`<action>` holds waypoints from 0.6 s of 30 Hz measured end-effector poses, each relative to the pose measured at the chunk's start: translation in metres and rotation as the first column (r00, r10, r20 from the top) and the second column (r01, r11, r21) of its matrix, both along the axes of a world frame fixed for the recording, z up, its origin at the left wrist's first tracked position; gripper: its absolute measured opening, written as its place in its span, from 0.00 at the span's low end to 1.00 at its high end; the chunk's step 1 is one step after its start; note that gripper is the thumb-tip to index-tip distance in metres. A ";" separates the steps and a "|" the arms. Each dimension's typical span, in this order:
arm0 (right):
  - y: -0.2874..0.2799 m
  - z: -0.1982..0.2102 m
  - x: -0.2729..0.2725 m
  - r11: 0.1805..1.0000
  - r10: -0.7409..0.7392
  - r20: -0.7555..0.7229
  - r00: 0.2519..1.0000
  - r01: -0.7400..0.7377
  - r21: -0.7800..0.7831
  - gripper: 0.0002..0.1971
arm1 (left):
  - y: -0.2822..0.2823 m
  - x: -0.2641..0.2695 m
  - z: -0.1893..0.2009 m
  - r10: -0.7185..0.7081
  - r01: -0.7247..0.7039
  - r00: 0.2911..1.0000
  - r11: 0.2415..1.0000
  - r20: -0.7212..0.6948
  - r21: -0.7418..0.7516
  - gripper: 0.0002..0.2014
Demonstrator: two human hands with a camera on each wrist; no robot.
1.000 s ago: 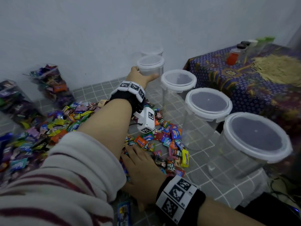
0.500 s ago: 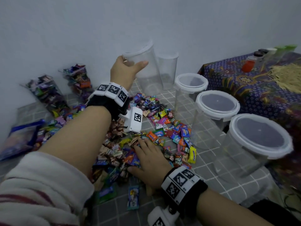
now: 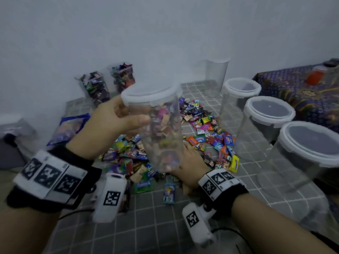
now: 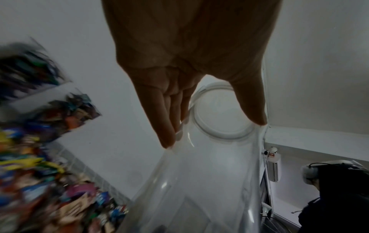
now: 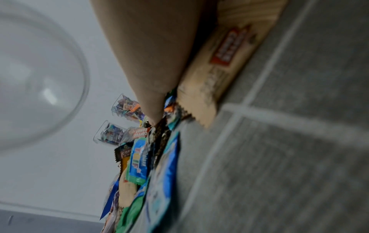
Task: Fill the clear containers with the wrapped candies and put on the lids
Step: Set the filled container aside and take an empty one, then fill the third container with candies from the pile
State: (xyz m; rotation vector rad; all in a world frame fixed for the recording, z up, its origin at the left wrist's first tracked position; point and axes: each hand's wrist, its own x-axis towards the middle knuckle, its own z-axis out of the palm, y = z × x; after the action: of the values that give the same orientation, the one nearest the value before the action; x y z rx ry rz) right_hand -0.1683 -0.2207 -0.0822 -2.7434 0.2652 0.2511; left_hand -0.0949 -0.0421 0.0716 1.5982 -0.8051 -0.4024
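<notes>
**Item: container in transit.** The left hand (image 3: pixel 117 120) holds a clear container (image 3: pixel 161 136), lid (image 3: pixel 150 92) still on, in the air above the candy pile (image 3: pixel 201 129). Thumb on the near wall and fingers (image 4: pixel 169 113) round the far wall, just under the lid rim; the curled grip closes on the container itself. A second ago this container stood at 12 o'clock by the wall, next to a lidless one; half a second ago it was lifted and tilted; now it sits at the centre of the head view, near the person and close to upright.

**Contents.** Appears empty; the colours inside it are the pile seen through the wall.

**Right hand** (image 3: pixel 190 162). Lies flat, fingers spread, on the candies at 6 o'clock of the pile, partly hidden behind the container. Holds nothing that can be seen. Placed as it was a second ago.

**Other stock.**
- Lidless container (image 3: pixel 216 76), 1 o'clock, by the wall, empty.
- Three lidded containers (image 3: pixel 269 114), 2 to 4 o'clock, in a row, empty.
- Two filled containers (image 3: pixel 95 87), 11 o'clock, by the wall; lids cannot be made out.

**Bearing on task.** One empty container has been brought to the pile. Judged next: lid off, then filling. Four more remain empty.
</notes>
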 end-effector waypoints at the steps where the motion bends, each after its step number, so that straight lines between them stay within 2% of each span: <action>1: -0.001 -0.003 0.002 1.000 0.003 -0.018 1.000 -0.004 -0.023 0.49 | 0.012 -0.007 -0.007 0.000 0.000 1.000 1.000 -0.026 0.017 0.35; 4: 0.000 0.003 -0.001 0.999 -0.026 -0.059 0.998 0.024 -0.045 0.40 | 0.040 -0.025 -0.032 0.003 0.000 0.995 1.000 -0.101 0.031 0.43; 7: 0.003 0.012 -0.006 0.998 -0.030 -0.056 0.998 0.027 -0.054 0.39 | 0.057 -0.037 -0.057 0.013 -0.007 0.982 0.999 -0.189 0.033 0.50; 11: 0.005 0.014 -0.006 0.997 -0.039 -0.062 0.997 0.035 -0.066 0.39 | 0.068 -0.042 -0.073 -0.003 0.003 0.978 1.000 -0.209 0.000 0.50; 14: 0.006 0.015 -0.007 0.997 -0.047 -0.048 0.998 0.044 -0.065 0.38 | 0.070 -0.047 -0.073 0.062 -0.065 0.989 0.998 -0.133 -0.020 0.46; 18: 0.007 0.016 -0.008 0.997 -0.069 -0.035 0.997 0.068 -0.028 0.38 | 0.070 -0.049 -0.073 0.123 -0.126 0.991 0.990 0.058 0.056 0.40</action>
State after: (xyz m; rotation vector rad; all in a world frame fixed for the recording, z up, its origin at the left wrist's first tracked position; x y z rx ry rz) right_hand -0.1766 -0.2139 -0.0665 -2.7527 0.3742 0.2808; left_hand -0.1442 0.0278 -0.0011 1.7111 -0.7358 -0.2962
